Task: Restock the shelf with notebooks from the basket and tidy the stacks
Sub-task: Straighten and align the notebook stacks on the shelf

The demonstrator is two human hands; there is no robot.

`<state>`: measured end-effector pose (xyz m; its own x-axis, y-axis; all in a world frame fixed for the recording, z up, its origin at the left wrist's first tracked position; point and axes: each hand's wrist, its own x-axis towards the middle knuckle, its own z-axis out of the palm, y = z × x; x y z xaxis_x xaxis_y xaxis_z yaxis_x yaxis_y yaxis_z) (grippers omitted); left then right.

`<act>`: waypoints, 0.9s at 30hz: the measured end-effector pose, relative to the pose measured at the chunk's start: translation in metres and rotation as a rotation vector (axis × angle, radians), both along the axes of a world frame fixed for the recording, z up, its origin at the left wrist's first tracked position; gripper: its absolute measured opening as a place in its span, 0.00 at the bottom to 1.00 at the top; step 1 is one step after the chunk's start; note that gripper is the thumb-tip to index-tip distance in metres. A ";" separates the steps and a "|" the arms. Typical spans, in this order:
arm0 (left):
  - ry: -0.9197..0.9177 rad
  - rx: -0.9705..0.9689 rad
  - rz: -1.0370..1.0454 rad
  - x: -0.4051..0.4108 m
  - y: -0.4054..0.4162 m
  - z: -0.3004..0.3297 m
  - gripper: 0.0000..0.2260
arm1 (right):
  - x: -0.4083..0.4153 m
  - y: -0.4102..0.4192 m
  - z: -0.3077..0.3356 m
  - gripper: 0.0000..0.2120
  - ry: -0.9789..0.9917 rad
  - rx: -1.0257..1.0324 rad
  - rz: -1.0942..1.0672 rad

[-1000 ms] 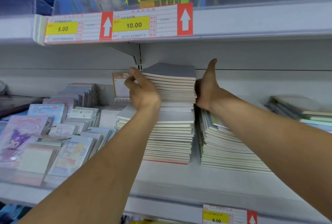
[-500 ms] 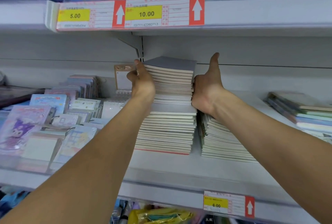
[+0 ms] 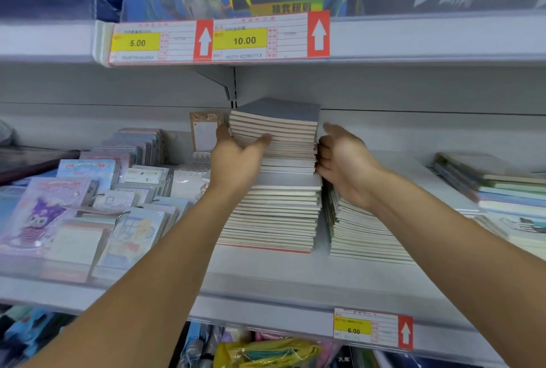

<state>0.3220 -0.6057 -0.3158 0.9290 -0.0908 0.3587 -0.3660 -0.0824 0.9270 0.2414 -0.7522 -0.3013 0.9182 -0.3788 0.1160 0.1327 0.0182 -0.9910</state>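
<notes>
Left hand (image 3: pixel 236 158): pressed against the left side of the upper notebooks (image 3: pixel 274 131), thumb across their front edges.
Right hand (image 3: pixel 342 161): fingers touched the stack's right side.
Stack: sat on the shelf (image 3: pixel 266 276), upper part set back.
Second stack (image 3: pixel 360 232): just right, lower.
Price tag (image 3: pixel 372 329): 6.00.

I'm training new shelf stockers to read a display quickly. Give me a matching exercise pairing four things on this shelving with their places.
Things:
1. tall grey-covered notebook stack
2. lower notebook stack
3. character notepads
4. 6.00 price tag

Places:
A. on the shelf's front edge, lower right
B. between the left hand and right hand
C. left part of the shelf
D. just right of the tall stack, under the right forearm

Pairs: 1-B, 2-D, 3-C, 4-A
</notes>
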 end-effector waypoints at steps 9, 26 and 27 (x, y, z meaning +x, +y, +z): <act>-0.165 0.170 0.097 0.002 0.000 -0.006 0.40 | 0.006 0.023 -0.025 0.23 0.054 -0.575 -0.255; -0.284 0.148 0.145 0.017 0.000 -0.019 0.16 | 0.015 0.023 -0.043 0.12 -0.229 -0.518 -0.500; -0.280 0.138 0.135 0.017 0.000 -0.019 0.16 | 0.017 0.022 -0.042 0.11 -0.221 -0.468 -0.472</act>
<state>0.3393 -0.6054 -0.3353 0.8031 -0.0392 0.5946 -0.5820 -0.2652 0.7687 0.2582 -0.7298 -0.3429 0.6039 -0.5958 0.5294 0.2205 -0.5134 -0.8293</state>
